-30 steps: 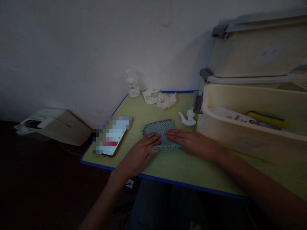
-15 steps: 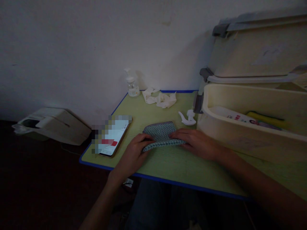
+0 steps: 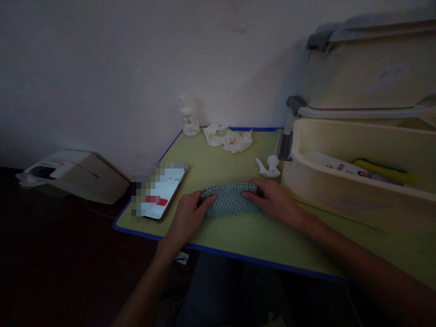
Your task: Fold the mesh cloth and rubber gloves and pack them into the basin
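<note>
A grey-green woven cloth (image 3: 230,199), folded into a strip, is held between my two hands over the table (image 3: 235,234). My left hand (image 3: 190,211) pinches its left end, thumb on the near face and fingers behind. At the right end my right hand (image 3: 272,197) grips it the same way. The cloth's lower edge is close to the tabletop; whether it touches, I cannot tell. Left of my left hand lies a phone (image 3: 166,193) with its screen lit. Just beyond my right hand rests a white pump head (image 3: 268,167).
A clear pump bottle (image 3: 190,123) and crumpled tissue (image 3: 235,141) are at the back of the table. To the right stands a cream storage box (image 3: 340,195) with its lid raised, holding a white packet (image 3: 340,164) and something yellow (image 3: 381,168). A white bin (image 3: 85,175) is on the left.
The cloth, which lay flatter with its near edge lifted, is now folded over into a narrower strip facing me. Both thumbs have come round to its near face.
</note>
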Available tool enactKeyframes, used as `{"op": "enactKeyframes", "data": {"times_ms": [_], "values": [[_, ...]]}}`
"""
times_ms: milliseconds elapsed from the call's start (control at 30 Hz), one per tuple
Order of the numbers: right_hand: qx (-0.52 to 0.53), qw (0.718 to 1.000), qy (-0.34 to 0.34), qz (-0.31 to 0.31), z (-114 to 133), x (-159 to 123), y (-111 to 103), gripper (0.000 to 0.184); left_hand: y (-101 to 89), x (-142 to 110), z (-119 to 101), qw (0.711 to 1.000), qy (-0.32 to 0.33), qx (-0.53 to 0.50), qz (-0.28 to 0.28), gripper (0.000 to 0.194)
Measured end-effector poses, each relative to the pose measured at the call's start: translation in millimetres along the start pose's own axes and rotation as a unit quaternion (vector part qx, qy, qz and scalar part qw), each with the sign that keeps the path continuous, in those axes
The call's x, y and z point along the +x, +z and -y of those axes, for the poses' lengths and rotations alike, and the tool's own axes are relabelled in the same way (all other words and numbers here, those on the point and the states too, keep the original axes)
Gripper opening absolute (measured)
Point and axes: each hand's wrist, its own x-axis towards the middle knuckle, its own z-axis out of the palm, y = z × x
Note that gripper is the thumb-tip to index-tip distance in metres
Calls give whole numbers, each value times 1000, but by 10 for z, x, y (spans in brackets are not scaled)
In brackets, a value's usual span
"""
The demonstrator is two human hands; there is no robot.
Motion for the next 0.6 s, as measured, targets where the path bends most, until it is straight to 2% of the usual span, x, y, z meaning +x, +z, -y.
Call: {"op": "enactKeyframes", "data": {"times_ms": [167,433,500,600], "values": [[-5,999,21,-26,14,-6,19,5,13,14,8,1000,-4,-5,-16,30],[-6,999,17,-36,64,-23,-6,7,-1,-7,-43,999,2,27,-37,26],[-16,999,3,-29,61,-30,-20,7,-4,-17,-45,999,5,19,-30,18],[-24,999,-17,-13,43,-47,-47,9,-18,-43,-40,999,34,10,-11,23]]}}
